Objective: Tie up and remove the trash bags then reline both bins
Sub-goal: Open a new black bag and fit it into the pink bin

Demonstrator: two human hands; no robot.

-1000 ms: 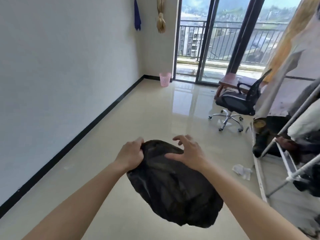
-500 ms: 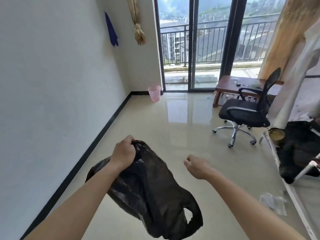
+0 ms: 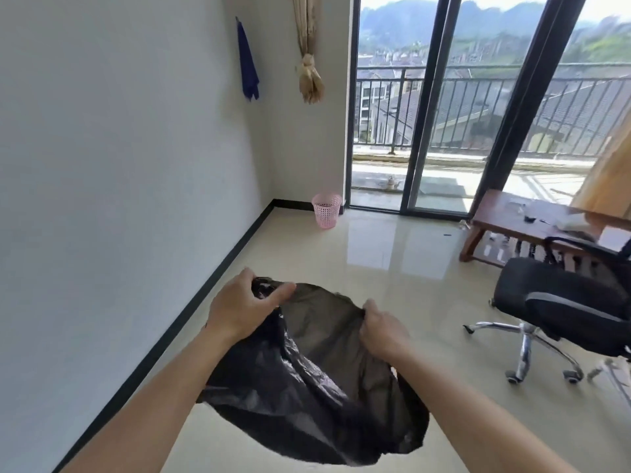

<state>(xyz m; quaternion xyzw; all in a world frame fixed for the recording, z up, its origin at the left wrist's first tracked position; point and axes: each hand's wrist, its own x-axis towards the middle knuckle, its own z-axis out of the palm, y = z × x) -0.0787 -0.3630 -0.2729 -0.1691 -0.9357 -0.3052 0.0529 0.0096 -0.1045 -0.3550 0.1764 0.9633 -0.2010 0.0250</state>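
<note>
I stand in a room with a shiny floor (image 3: 341,254), a white wall (image 3: 119,165) on the left and a glass balcony door (image 3: 426,114) at the far side. On the right there is an office chair (image 3: 560,302), and behind it a low wooden counter (image 3: 512,216) with some small things on it.

In front of me, near, I hold a black trash bag (image 3: 307,370) in the air, above the floor. It hangs loose and thin, so I judge it is an empty new liner and not a full one. My left hand (image 3: 242,308) is closed on the bag's edge at its left, and my right hand (image 3: 382,329) is closed on the edge at its right; between them the plastic is stretched.

Far away, in the corner beside the glass door, a small pink bin (image 3: 326,210) stands on the floor. Through its mesh I see no bag inside, and I cannot tell if anything lies at the bottom.

I think the old bag of this bin is already removed and the lining is what remains. A second bin I do not see here.
</note>
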